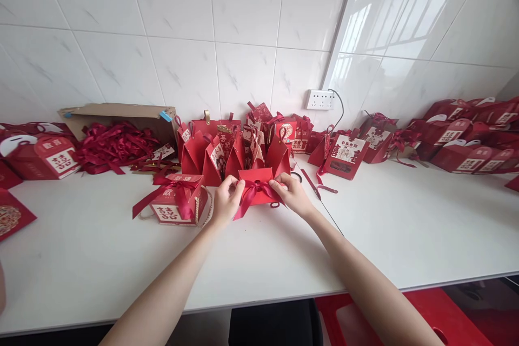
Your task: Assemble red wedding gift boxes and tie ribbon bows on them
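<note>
White surface (405, 205), set against a tiled wall (251, 11); listed left to right.

Far left: red panel (12, 215) with round gold pattern, partly in view; behind it, red gift boxes (30, 157), the nearest labelled in white.

Next: open cardboard box (121, 110), dark red ribbons (109, 146) heaped at its opening.

In front: one labelled box (176, 211), rope handle at its side, ribbon tied on top.

Left hand (227, 200): just beside that box; fingers pinched on the left part of a ribbon bow (258, 186).

Centre: red box (255, 174), on the surface near its middle, the bow across its front, between both hands. Behind it, a cluster of upright red bags (233, 161).

Right hand (294, 194): fingers pinched on the bow's right part.

Beyond: white power socket (320, 100) on the wall; red strap (310, 183) lying flat; red carton (346, 155) with a printed couple, leaning back.

Far right: stacked red boxes (466, 138) against the wall. Below the surface edge: red stool (450, 311).
</note>
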`<action>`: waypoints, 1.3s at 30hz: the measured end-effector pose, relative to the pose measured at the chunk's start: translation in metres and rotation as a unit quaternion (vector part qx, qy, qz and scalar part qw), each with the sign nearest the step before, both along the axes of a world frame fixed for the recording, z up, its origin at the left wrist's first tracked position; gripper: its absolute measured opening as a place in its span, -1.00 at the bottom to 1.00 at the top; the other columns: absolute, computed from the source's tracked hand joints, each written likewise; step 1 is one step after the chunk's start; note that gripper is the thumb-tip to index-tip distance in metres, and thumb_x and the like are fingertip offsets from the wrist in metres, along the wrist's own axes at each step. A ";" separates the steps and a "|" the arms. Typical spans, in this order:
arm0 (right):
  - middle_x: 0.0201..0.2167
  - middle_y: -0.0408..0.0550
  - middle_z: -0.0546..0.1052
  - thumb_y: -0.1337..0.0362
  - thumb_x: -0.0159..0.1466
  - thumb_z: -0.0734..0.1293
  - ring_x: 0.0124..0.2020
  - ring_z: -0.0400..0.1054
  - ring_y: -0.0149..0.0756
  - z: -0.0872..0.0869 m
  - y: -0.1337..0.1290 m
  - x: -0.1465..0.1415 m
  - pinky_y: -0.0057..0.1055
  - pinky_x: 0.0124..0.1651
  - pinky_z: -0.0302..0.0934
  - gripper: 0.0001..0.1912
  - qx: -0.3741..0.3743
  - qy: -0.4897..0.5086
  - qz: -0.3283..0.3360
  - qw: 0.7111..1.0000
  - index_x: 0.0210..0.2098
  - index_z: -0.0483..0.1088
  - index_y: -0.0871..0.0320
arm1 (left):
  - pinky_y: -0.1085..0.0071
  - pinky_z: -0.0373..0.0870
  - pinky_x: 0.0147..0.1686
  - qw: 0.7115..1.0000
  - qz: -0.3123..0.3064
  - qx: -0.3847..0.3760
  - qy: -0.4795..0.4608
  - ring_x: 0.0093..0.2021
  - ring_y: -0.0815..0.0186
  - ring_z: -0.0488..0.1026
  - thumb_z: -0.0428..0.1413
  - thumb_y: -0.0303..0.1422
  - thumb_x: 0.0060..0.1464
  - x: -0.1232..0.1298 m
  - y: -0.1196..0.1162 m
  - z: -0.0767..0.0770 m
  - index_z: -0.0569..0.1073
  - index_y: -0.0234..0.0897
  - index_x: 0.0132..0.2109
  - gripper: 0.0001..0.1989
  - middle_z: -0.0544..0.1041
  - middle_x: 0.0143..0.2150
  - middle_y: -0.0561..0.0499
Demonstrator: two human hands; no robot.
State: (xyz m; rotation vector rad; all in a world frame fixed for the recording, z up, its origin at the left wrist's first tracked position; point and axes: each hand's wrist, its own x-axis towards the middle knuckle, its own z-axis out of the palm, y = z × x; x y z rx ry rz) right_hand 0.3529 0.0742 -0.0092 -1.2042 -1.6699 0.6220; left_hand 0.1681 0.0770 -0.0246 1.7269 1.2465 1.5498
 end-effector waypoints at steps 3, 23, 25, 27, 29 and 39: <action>-0.57 -0.19 0.29 -0.09 0.14 0.23 -0.51 0.17 -0.38 -0.001 0.001 0.001 -0.43 -0.41 0.10 -0.59 -0.007 0.003 0.025 1.000 -0.57 0.20 0.12 | 0.49 0.11 -0.52 1.000 0.013 -0.005 -0.025 -0.57 0.42 0.11 -0.03 -0.15 0.04 0.001 0.002 -0.002 0.12 -0.23 -0.52 -0.69 0.12 -0.60 0.15; -0.61 -0.23 0.23 -0.13 0.08 0.29 -0.58 0.09 -0.46 -0.008 0.008 0.003 -0.48 -0.53 0.05 -0.54 -0.080 0.117 0.076 0.987 -0.57 0.16 0.14 | 0.52 0.16 -0.50 0.999 0.024 -0.020 -0.040 -0.54 0.42 0.14 -0.04 -0.24 0.06 0.002 0.005 -0.004 0.15 -0.23 -0.52 -0.74 0.15 -0.59 0.14; -0.60 -0.20 0.28 -0.11 0.10 0.28 -0.57 0.16 -0.43 -0.009 0.009 0.004 -0.47 -0.52 0.09 -0.56 -0.093 0.125 0.071 0.985 -0.56 0.18 0.13 | 0.51 0.12 -0.53 0.998 0.013 -0.026 -0.059 -0.56 0.42 0.10 -0.04 -0.21 0.06 -0.001 0.008 -0.005 0.12 -0.23 -0.53 -0.70 0.10 -0.60 0.14; -0.58 -0.17 0.33 -0.09 0.12 0.26 -0.53 0.22 -0.39 -0.010 0.010 0.005 -0.45 -0.50 0.15 -0.60 -0.112 0.132 0.065 0.983 -0.54 0.22 0.14 | 0.50 0.07 -0.55 0.996 0.013 -0.033 -0.078 -0.58 0.42 0.05 -0.05 -0.17 0.07 -0.003 0.011 -0.007 0.10 -0.22 -0.54 -0.67 0.05 -0.60 0.14; -0.55 -0.14 0.37 -0.06 0.14 0.24 -0.49 0.28 -0.35 -0.010 0.011 0.006 -0.43 -0.47 0.20 -0.62 -0.130 0.136 0.066 0.980 -0.51 0.27 0.15 | 0.49 0.04 -0.57 0.995 0.013 -0.040 -0.091 -0.58 0.42 0.03 -0.04 -0.14 0.06 -0.004 0.015 -0.008 0.10 -0.22 -0.54 -0.66 0.04 -0.61 0.15; 0.33 0.10 -0.02 -0.03 -0.04 0.46 0.27 -0.01 0.02 -0.007 0.002 0.015 -0.07 0.15 0.14 0.03 -0.082 0.026 0.186 0.979 0.30 -0.08 0.01 | 0.50 -0.01 -0.57 0.986 -0.023 -0.079 -0.142 -0.58 0.45 0.02 0.02 -0.12 -0.06 0.000 0.015 -0.008 0.12 -0.24 -0.56 -0.66 0.06 -0.61 0.16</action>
